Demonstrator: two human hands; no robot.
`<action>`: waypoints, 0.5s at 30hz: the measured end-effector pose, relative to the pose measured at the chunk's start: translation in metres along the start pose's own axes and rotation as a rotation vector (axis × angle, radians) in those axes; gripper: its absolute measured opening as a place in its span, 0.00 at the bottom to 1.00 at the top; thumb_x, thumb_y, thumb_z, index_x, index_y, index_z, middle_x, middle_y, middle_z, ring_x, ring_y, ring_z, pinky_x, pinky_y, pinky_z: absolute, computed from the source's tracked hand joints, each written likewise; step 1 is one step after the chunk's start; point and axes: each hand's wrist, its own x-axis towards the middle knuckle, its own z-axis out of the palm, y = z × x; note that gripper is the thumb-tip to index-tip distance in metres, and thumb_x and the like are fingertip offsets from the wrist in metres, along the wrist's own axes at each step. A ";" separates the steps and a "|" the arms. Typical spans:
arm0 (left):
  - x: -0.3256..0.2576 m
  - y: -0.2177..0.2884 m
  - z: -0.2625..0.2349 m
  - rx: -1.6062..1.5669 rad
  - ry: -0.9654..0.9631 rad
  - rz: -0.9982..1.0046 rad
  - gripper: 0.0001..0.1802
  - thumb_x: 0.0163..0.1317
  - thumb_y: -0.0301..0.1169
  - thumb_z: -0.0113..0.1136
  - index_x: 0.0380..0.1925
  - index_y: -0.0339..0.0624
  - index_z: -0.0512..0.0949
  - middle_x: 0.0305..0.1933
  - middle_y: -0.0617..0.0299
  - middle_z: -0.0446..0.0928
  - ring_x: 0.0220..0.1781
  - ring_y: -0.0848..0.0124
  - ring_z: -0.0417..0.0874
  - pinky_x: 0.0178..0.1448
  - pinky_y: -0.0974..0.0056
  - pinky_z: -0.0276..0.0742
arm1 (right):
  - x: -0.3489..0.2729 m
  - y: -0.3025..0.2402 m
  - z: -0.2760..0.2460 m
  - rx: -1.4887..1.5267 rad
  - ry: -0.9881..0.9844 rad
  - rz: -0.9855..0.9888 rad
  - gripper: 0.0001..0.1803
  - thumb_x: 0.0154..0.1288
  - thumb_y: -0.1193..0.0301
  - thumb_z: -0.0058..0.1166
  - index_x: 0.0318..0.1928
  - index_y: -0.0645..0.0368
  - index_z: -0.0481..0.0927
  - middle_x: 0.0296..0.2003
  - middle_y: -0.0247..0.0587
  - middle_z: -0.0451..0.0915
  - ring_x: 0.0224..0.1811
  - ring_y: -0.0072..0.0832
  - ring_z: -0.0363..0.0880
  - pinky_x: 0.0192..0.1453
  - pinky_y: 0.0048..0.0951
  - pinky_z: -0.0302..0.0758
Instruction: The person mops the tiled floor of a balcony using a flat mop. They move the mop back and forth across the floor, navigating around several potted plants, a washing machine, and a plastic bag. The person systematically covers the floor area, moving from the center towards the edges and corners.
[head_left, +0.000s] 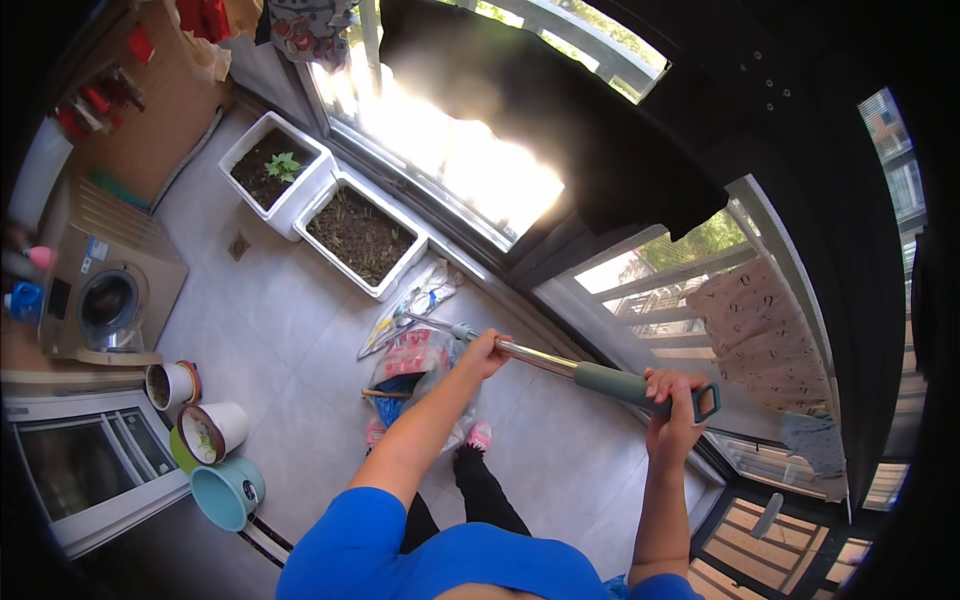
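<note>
Both hands grip one long pole (545,360). The left hand (484,352) is wrapped around the shiny metal shaft near its middle, and the right hand (672,412) is closed around the grey-green grip at the upper end, just short of the hanging loop. The pole slants down and away to the left, across the tiled floor (290,330). Its lower end runs in behind a heap of plastic bags (410,362) and printed wrappers, so the head of the tool is hidden; it is probably a mop or a broom, but that cannot be told.

Below the bags, pink slippers (478,436) and dark trouser legs show, partly covered by the left forearm and the blue sleeve. Two white planter boxes (300,205) filled with soil stand against the window sill; strong glare washes out the pane above them. At the left a washing machine (108,300) stands, and near it are several pots (205,430) and a teal bucket (226,493).
</note>
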 end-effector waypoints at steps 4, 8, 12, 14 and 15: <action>0.004 -0.017 -0.005 0.042 0.019 -0.062 0.02 0.50 0.24 0.43 0.23 0.36 0.63 0.23 0.57 0.68 0.27 0.66 0.72 0.36 0.62 0.75 | -0.015 -0.009 -0.045 -0.226 -0.093 0.197 0.06 0.56 0.72 0.43 0.30 0.62 0.67 0.33 0.48 0.71 0.39 0.34 0.70 0.52 0.42 0.63; 0.001 -0.058 -0.041 0.010 0.015 -0.208 0.04 0.50 0.23 0.43 0.25 0.35 0.61 0.23 0.56 0.67 0.27 0.64 0.72 0.37 0.59 0.74 | -0.023 -0.057 -0.104 0.224 -0.548 0.896 0.32 0.47 0.58 0.55 0.47 0.70 0.66 0.55 0.59 0.52 0.52 0.44 0.62 0.51 0.44 0.65; -0.012 -0.101 -0.067 0.217 0.141 -0.218 0.05 0.51 0.24 0.43 0.26 0.34 0.61 0.23 0.55 0.66 0.25 0.63 0.72 0.35 0.57 0.75 | -0.060 -0.015 -0.133 -0.355 -0.601 1.535 0.29 0.58 0.62 0.44 0.54 0.68 0.55 0.41 0.58 0.70 0.30 0.33 0.75 0.34 0.28 0.75; -0.017 -0.108 -0.080 0.263 0.207 -0.123 0.06 0.51 0.25 0.44 0.27 0.32 0.62 0.24 0.53 0.68 0.26 0.63 0.74 0.36 0.56 0.75 | -0.070 0.000 -0.108 -0.312 -0.664 1.686 0.27 0.61 0.63 0.40 0.56 0.63 0.51 0.30 0.48 0.74 0.21 0.25 0.72 0.26 0.22 0.72; -0.021 -0.110 -0.085 0.233 0.234 -0.095 0.06 0.52 0.25 0.44 0.27 0.33 0.62 0.24 0.53 0.68 0.25 0.63 0.74 0.36 0.55 0.75 | -0.072 0.000 -0.105 -0.304 -0.679 1.687 0.25 0.62 0.63 0.38 0.57 0.59 0.51 0.25 0.43 0.71 0.18 0.21 0.68 0.23 0.21 0.70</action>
